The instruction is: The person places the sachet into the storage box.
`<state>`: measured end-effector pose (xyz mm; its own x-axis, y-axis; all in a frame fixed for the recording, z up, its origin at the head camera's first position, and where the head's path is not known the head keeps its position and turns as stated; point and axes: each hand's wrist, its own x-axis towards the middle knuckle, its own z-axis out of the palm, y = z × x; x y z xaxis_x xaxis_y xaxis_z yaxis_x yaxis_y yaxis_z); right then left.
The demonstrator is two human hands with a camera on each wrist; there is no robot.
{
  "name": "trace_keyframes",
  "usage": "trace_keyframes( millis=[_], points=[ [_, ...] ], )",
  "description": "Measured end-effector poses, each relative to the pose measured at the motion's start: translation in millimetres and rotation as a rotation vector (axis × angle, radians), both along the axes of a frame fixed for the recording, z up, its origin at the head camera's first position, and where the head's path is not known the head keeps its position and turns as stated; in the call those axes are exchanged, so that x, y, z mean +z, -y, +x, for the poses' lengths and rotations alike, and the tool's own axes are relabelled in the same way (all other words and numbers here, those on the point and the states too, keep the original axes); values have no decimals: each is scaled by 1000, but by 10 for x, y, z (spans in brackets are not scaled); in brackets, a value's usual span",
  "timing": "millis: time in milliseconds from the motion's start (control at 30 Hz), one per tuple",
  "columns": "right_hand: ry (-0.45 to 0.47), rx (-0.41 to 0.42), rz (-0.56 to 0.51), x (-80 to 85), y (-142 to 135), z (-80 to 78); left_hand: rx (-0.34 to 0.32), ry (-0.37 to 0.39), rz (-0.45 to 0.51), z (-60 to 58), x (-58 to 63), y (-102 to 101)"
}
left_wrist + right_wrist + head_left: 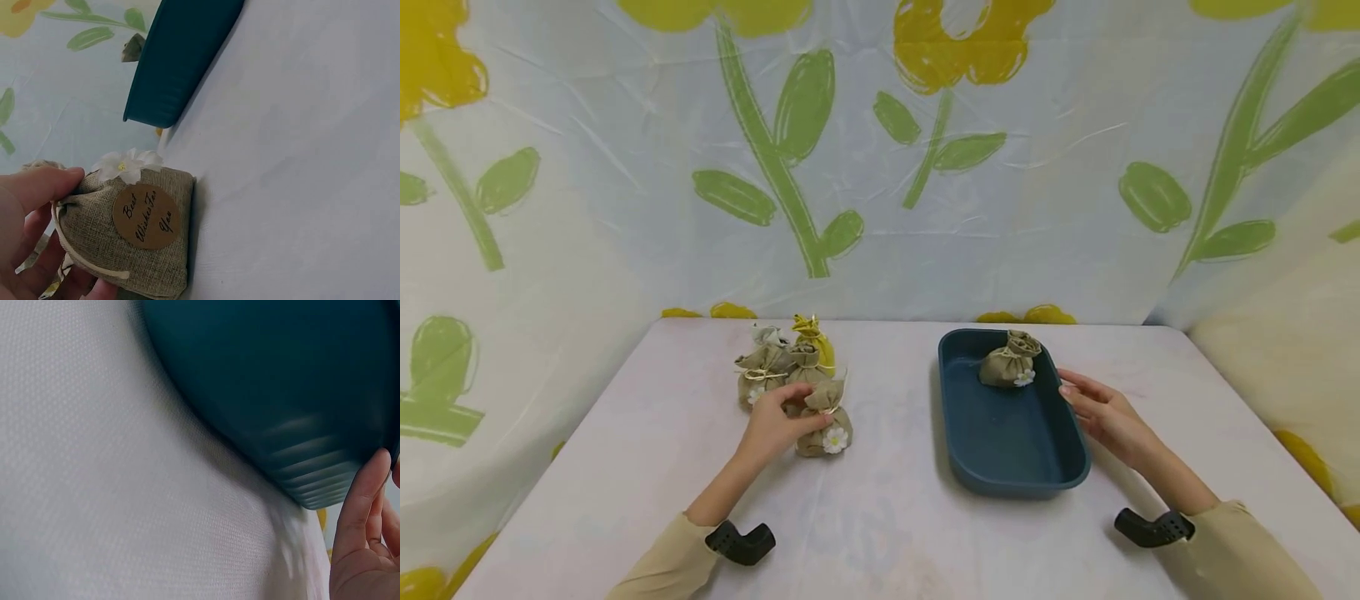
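Blue tub [1015,446] just left of right hand [1105,417]; that hand's fingers fairly straight, touching tub's near edge. Left hand [775,427] narrow, pinching neck of tan pouch [813,439]; whether pouch is lifted, cannot tell. Cluster of other pouches [765,363], tan, pale and yellow, just beyond left hand. Progress judged early: single tan pouch [998,367] inside tub, left of right hand's fingertips; held pouch and cluster remain outside. Held pouch carries round label [147,215], white flower [835,440] near left thumb.

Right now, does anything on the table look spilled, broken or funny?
I see no spills or damage. The tan cloth drawstring pouch inside the blue rectangular plastic tub seems to lean sideways, its gathered neck off-centre; nothing else stands out.
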<state>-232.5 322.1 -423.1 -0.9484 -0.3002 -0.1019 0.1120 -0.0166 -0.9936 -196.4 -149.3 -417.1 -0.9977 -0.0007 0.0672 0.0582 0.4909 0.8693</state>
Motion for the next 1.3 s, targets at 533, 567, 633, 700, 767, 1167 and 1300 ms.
trace_keyframes(
  millis=[533, 567, 633, 700, 767, 1167, 1300],
  points=[
    [-20, -25, 141, 130, -3, -38, -69, -168, -72, -84, 30, -1],
    [-19, -27, 142, 131, -4, -39, -64, -167, -67, -84, 24, 4],
    [-15, -25, 149, 126, -8, -31, -56, -154, -64, -72, 2, 11],
    [-7, -27, 166, 117, -11, -13, -52, -134, -60, -51, -14, 11],
    [0, -30, 185, 108, -11, 4, -48, -118, -57, -37, -25, 8],
    [2, -33, 236, 112, -23, 11, -9, -110, -81, -11, -11, -23],
    [11, -36, 216, 92, -12, 13, 2, -119, -108, 2, -7, -27]
  ],
)
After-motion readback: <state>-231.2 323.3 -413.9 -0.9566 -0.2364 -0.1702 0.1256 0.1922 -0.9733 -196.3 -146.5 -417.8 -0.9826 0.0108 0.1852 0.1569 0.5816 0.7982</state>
